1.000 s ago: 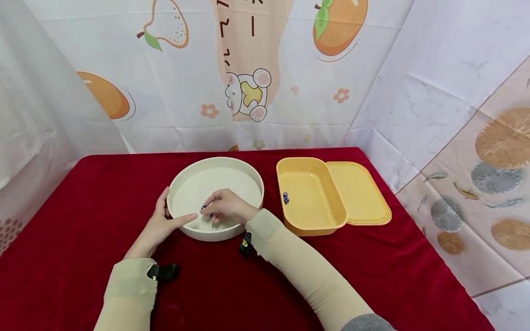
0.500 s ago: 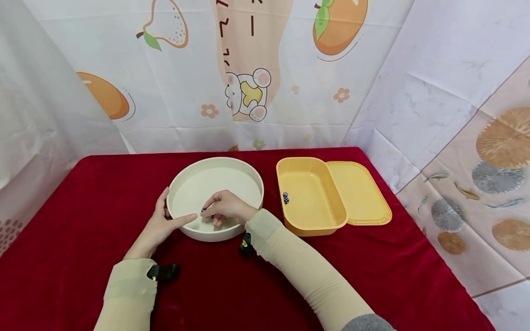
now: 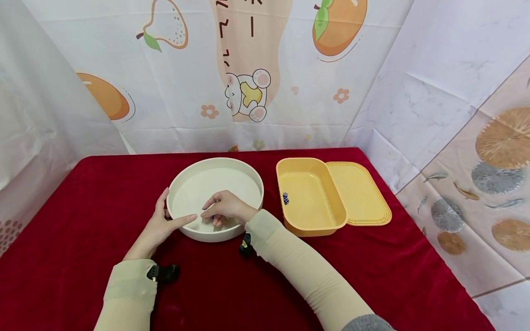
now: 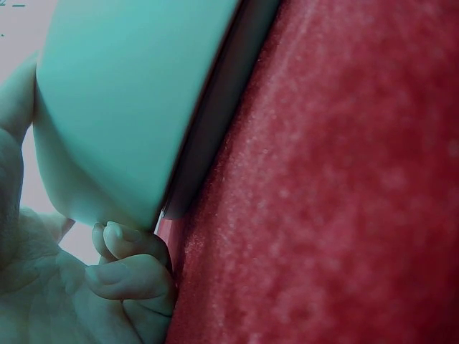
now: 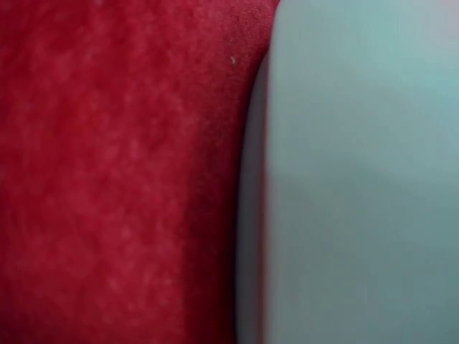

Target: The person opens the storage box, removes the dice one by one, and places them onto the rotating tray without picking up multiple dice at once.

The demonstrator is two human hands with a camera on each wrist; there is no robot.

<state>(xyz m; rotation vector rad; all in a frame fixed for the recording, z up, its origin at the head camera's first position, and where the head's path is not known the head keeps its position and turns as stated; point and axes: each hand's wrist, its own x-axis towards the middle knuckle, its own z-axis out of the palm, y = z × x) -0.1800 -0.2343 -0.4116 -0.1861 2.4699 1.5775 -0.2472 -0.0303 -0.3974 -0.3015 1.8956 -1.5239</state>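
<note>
My right hand [image 3: 225,210] curls its fingers over a small dark die [image 3: 212,217] in the bowl [image 3: 248,177], directly beneath them, left hand [image 3: 159,225] gripping the near-left rim.

A round cream plastic tray [image 3: 215,171] is set on the red velvet tablecloth [image 3: 83,202], left of a rectangular yellow plastic box [image 3: 310,225]. Its flat yellow lid [image 3: 364,197] is laid touching the box's right side. Small dark dice [image 3: 285,198] are found inside the box by its left wall. A printed fruit-pattern curtain [image 3: 186,69] is hung behind the table.
</note>
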